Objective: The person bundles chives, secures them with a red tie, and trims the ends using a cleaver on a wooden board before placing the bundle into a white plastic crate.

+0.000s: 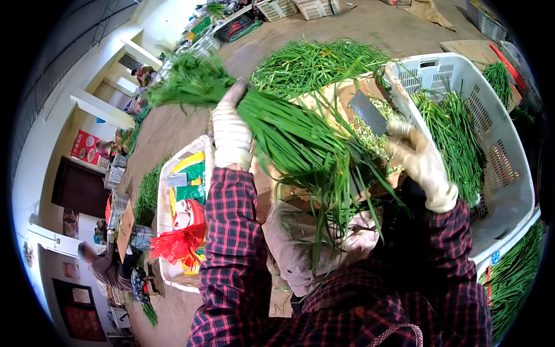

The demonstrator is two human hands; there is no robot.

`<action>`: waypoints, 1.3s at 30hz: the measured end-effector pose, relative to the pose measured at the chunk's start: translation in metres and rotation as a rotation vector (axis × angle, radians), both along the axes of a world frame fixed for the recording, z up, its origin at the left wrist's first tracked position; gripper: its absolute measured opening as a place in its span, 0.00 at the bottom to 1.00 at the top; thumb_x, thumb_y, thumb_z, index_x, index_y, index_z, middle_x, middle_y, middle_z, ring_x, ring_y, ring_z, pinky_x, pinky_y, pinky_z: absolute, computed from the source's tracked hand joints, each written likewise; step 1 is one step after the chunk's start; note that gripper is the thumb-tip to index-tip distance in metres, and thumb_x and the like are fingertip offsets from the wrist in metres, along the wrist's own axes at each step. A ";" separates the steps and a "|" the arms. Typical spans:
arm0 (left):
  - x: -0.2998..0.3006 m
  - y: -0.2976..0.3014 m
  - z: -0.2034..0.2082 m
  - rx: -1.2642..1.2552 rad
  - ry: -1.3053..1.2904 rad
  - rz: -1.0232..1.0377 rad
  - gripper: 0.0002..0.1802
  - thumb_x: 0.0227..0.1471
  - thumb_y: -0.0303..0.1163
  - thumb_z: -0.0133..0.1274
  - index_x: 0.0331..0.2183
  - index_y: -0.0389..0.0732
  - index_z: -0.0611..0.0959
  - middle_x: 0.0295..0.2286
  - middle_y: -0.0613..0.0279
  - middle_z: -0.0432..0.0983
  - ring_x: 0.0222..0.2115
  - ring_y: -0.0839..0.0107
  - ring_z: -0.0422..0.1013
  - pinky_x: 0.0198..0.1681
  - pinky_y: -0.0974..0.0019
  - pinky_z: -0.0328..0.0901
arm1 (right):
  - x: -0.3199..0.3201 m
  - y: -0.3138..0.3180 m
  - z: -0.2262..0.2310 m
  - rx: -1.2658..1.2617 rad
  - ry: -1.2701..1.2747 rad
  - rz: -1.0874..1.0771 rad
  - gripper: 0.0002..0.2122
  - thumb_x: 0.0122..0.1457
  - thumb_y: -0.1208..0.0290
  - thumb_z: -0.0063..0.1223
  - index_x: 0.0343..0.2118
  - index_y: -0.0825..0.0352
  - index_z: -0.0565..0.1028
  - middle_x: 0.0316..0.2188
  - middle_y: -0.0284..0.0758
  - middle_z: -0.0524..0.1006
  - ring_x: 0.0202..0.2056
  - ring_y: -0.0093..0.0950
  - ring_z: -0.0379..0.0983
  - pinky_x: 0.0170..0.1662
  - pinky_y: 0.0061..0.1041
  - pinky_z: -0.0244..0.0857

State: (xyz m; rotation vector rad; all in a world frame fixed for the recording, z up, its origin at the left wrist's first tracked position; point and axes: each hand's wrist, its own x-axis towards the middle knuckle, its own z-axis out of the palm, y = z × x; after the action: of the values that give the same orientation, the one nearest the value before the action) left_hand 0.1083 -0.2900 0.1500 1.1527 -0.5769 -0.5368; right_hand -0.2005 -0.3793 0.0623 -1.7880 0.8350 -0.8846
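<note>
My left hand (231, 130), in a white work glove, grips a thick bundle of long green chive stalks (289, 136) near its middle. The leafy tips fan out to the upper left and the cut ends hang down toward my lap. In its own white glove, my right hand (419, 162) holds a broad cleaver (368, 113), blade pointing up and left, just right of the bundle. Both sleeves are red and dark plaid.
A white plastic crate (509, 173) with green stalks stands at right. More loose chives (315, 63) lie on a cardboard sheet ahead. A white tray (165, 196) with packets and red ties sits at left. Another person (104, 263) sits at lower left.
</note>
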 end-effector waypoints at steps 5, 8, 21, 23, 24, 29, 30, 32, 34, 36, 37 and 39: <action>0.027 0.016 -0.010 0.140 -0.175 -0.064 0.15 0.50 0.33 0.56 0.36 0.32 0.82 0.34 0.56 0.78 0.35 0.65 0.73 0.44 0.64 0.68 | -0.034 0.048 -0.093 0.134 0.337 0.092 0.22 0.48 0.67 0.63 0.45 0.74 0.74 0.36 0.53 0.78 0.40 0.44 0.76 0.44 0.33 0.69; 0.044 0.022 -0.007 0.101 -0.072 0.062 0.19 0.51 0.36 0.55 0.40 0.31 0.81 0.35 0.54 0.78 0.36 0.63 0.73 0.45 0.62 0.68 | -0.009 0.058 -0.094 0.211 0.106 -0.032 0.21 0.51 0.71 0.63 0.48 0.75 0.73 0.38 0.46 0.79 0.39 0.36 0.78 0.44 0.28 0.70; -0.004 0.009 0.021 0.010 -0.057 -0.153 0.22 0.53 0.35 0.55 0.46 0.29 0.76 0.43 0.51 0.75 0.46 0.59 0.71 0.51 0.56 0.66 | 0.109 0.022 -0.158 0.128 0.494 0.354 0.24 0.54 0.50 0.55 0.41 0.71 0.75 0.33 0.47 0.79 0.38 0.37 0.76 0.43 0.31 0.69; 0.005 0.025 0.050 0.016 -0.067 -0.059 0.19 0.52 0.34 0.57 0.41 0.30 0.77 0.36 0.54 0.76 0.41 0.60 0.73 0.48 0.58 0.68 | 0.104 0.043 -0.150 0.009 0.386 0.233 0.17 0.55 0.56 0.52 0.31 0.69 0.77 0.27 0.49 0.78 0.31 0.44 0.75 0.37 0.38 0.70; 0.010 0.032 0.058 0.008 -0.057 -0.002 0.17 0.52 0.34 0.57 0.39 0.31 0.78 0.34 0.55 0.77 0.38 0.61 0.74 0.45 0.59 0.69 | 0.098 0.058 -0.116 -0.114 0.368 0.226 0.15 0.58 0.60 0.48 0.29 0.70 0.76 0.24 0.51 0.77 0.30 0.48 0.75 0.36 0.41 0.69; 0.023 0.046 0.094 0.024 -0.028 0.082 0.13 0.52 0.37 0.57 0.33 0.36 0.78 0.26 0.59 0.75 0.28 0.65 0.72 0.36 0.63 0.70 | 0.076 0.082 -0.120 -0.383 0.442 0.174 0.13 0.59 0.61 0.49 0.32 0.69 0.71 0.19 0.46 0.75 0.25 0.45 0.75 0.28 0.42 0.69; 0.029 0.047 0.094 0.007 -0.038 0.084 0.13 0.51 0.37 0.57 0.33 0.36 0.78 0.26 0.59 0.75 0.28 0.65 0.72 0.36 0.63 0.70 | 0.076 0.083 -0.122 -0.407 0.416 0.189 0.13 0.59 0.61 0.49 0.31 0.68 0.71 0.19 0.46 0.75 0.25 0.45 0.75 0.28 0.41 0.68; 0.024 0.045 0.091 0.020 -0.030 0.134 0.14 0.51 0.36 0.58 0.34 0.36 0.78 0.28 0.59 0.75 0.27 0.65 0.72 0.34 0.62 0.70 | 0.070 0.085 -0.124 -0.452 0.397 0.190 0.12 0.57 0.62 0.52 0.30 0.68 0.70 0.19 0.45 0.75 0.24 0.44 0.74 0.27 0.40 0.68; 0.040 0.041 0.083 0.036 -0.034 0.158 0.14 0.51 0.35 0.58 0.35 0.35 0.78 0.29 0.58 0.75 0.26 0.65 0.72 0.32 0.62 0.69 | 0.057 0.085 -0.132 -0.412 0.455 0.226 0.11 0.56 0.64 0.53 0.30 0.68 0.69 0.20 0.44 0.75 0.24 0.43 0.74 0.26 0.40 0.68; 0.041 0.055 0.093 0.010 -0.091 0.206 0.14 0.51 0.35 0.58 0.35 0.35 0.78 0.29 0.58 0.75 0.26 0.65 0.72 0.32 0.61 0.69 | 0.046 0.094 -0.145 -0.405 0.545 0.328 0.09 0.55 0.66 0.52 0.29 0.67 0.68 0.21 0.43 0.75 0.24 0.42 0.75 0.26 0.38 0.68; 0.049 0.068 0.102 -0.019 -0.120 0.237 0.14 0.51 0.35 0.58 0.36 0.35 0.78 0.29 0.58 0.75 0.26 0.64 0.72 0.32 0.61 0.69 | 0.037 0.101 -0.158 -0.415 0.627 0.405 0.07 0.56 0.68 0.51 0.29 0.67 0.68 0.22 0.42 0.76 0.24 0.41 0.75 0.26 0.37 0.68; 0.067 0.061 0.130 -0.132 -0.140 0.141 0.13 0.54 0.37 0.53 0.34 0.37 0.79 0.28 0.59 0.76 0.28 0.64 0.74 0.35 0.62 0.72 | -0.011 0.092 -0.405 -0.492 0.628 0.210 0.14 0.58 0.66 0.45 0.43 0.66 0.75 0.28 0.38 0.79 0.31 0.32 0.77 0.35 0.39 0.69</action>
State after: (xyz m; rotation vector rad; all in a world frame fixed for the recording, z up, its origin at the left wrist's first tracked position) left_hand 0.1755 -0.2293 0.2796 1.1009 -0.6364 -0.2945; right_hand -0.2112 -0.2878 -0.3423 -2.6033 0.8288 -0.3974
